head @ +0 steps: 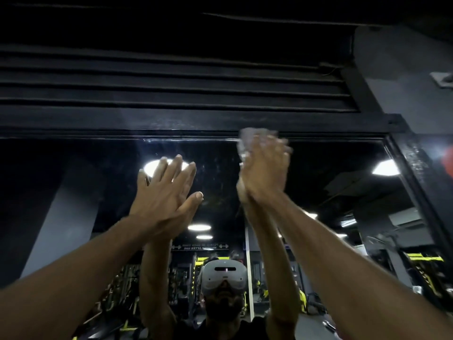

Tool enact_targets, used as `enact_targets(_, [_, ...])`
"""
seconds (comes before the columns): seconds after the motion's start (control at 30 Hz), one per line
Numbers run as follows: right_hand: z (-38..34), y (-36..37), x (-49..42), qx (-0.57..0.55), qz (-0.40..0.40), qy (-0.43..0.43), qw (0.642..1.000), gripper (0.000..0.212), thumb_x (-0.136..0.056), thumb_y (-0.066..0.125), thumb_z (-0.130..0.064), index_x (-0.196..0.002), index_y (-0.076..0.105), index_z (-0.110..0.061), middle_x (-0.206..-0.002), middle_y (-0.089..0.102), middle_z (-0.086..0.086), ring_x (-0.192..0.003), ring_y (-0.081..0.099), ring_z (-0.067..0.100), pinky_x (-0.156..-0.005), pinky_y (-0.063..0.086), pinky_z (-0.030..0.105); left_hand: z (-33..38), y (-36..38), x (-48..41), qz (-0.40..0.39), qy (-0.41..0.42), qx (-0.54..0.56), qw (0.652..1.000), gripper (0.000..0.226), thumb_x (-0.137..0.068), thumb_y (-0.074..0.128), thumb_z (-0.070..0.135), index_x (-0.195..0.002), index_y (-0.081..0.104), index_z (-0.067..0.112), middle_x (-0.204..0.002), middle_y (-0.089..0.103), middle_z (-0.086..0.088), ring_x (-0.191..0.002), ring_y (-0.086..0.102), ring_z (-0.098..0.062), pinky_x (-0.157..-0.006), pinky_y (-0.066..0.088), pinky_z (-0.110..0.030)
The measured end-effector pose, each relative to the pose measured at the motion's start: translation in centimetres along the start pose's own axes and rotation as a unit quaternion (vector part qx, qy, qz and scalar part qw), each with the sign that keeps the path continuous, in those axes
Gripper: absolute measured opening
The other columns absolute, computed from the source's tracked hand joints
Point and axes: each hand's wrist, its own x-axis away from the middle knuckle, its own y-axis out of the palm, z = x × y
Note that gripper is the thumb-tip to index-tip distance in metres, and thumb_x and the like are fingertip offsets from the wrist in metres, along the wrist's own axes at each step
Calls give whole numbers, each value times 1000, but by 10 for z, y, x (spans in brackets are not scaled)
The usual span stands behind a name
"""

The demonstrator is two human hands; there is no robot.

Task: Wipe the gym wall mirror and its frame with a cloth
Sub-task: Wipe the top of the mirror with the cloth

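Observation:
The wall mirror [318,173] fills the lower half of the view, with a black frame [171,125] along its top and down the right side [416,163]. My right hand [266,168] presses a pale cloth [245,139] flat against the glass at the mirror's top edge, fingers straight; the hand and cloth are motion-blurred. My left hand [166,192] lies flat on the glass to the left, fingers spread and straight, holding nothing. Smears and streaks show on the glass between the two hands.
Black slatted panelling [171,82] runs above the frame. A grey pillar [404,69] stands at the upper right. The mirror reflects round ceiling lights, gym racks with yellow markings, and a person wearing a head-mounted camera.

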Motion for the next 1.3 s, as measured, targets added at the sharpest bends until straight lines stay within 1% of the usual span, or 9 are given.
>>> enact_targets(0.13, [5,-14,41,-11,-131,-276,952,61,-106,38,-41,-162,17,-31,-171,11,0,-158,3,22,-128,8,46,-8,6,9,13,18,16,1000,82,-92,8,74,-163,-1,33,-172,-9,0,-157,-12,-21,-124,-1,-63])
enact_targets(0.2, [38,-25,47,-15,-147,-319,936,58,-102,37,-40,-159,29,-32,-169,22,-4,-156,15,18,-127,16,45,-10,10,21,24,23,19,999,81,-94,12,71,-163,3,30,-172,-5,-2,-158,-8,-21,-125,0,-61])
enact_targets(0.37, [38,-14,51,5,13,-13,1000,51,-101,43,-25,-151,39,-18,-159,38,12,-148,31,32,-119,32,52,-10,15,55,5,40,22,999,80,-94,14,67,-163,2,28,-172,-6,-3,-158,-9,-22,-126,-2,-56])
enact_targets(0.57, [14,-22,156,-20,-100,-166,981,52,-103,46,-33,-153,32,-33,-166,24,-5,-154,10,13,-127,14,44,-11,20,86,0,41,45,998,79,-94,15,63,-163,6,25,-172,-5,-5,-158,-9,-22,-126,-4,-52])
enact_targets(0.67, [67,-33,154,-41,-3,24,999,47,-102,37,-32,-149,41,-31,-159,38,-4,-148,32,20,-118,36,53,-14,26,111,-15,51,43,998,79,-96,16,63,-164,8,24,-172,-4,-6,-158,-7,-24,-126,0,-54])
enact_targets(0.73, [63,-30,173,16,32,125,992,50,-105,26,-36,-151,38,-21,-157,40,7,-149,31,30,-118,33,55,-17,26,119,-27,58,39,997,80,-95,16,65,-164,9,24,-172,-3,-7,-158,-6,-24,-126,0,-56])
enact_targets(0.93, [11,-21,217,28,-157,-191,969,60,-102,39,-42,-159,19,-37,-170,4,-7,-158,-4,16,-125,1,40,-28,13,91,1,34,52,998,75,-97,14,61,-163,12,26,-172,1,-6,-158,-5,-25,-126,-2,-54])
enact_targets(1.13, [-12,-9,130,-3,-34,69,997,58,-107,37,-36,-161,19,-26,-170,13,6,-158,3,29,-128,11,53,-54,2,56,2,27,28,999,74,-95,13,62,-162,9,33,-172,0,-5,-158,-4,-25,-125,2,-59])
enact_targets(1.3, [-39,-9,142,3,-151,-178,972,61,-103,31,-46,-161,12,-35,-167,-1,-12,-157,-7,14,-128,0,42,-77,-9,30,23,-11,38,999,71,-95,13,59,-161,9,33,-171,2,-4,-158,-2,-27,-124,4,-62])
